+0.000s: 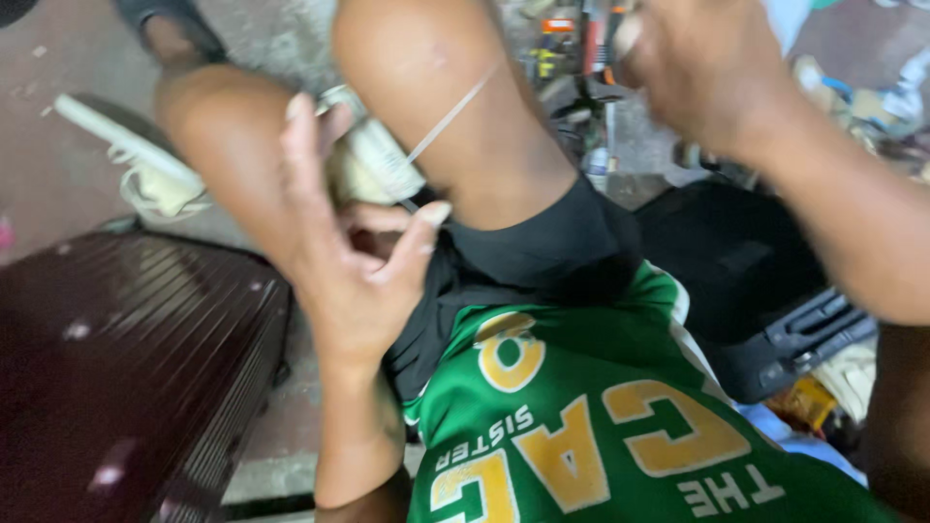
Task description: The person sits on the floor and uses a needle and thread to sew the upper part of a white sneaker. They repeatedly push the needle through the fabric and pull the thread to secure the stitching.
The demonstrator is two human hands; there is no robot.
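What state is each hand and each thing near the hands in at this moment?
Left hand: fingers spread, thumb and fingertips on the roll, not clearly gripping.
Roll of pale tape or cord: between the knees, one strand pulled off.
Strand: taut, running up across the knee toward the right hand.
Right hand: raised, blurred; grip cannot be told.
Dark bench: standing, slatted top.

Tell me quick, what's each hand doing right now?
Left hand: fingers spread open, touching a pale roll of tape.
Right hand: blurred, grip cannot be told.
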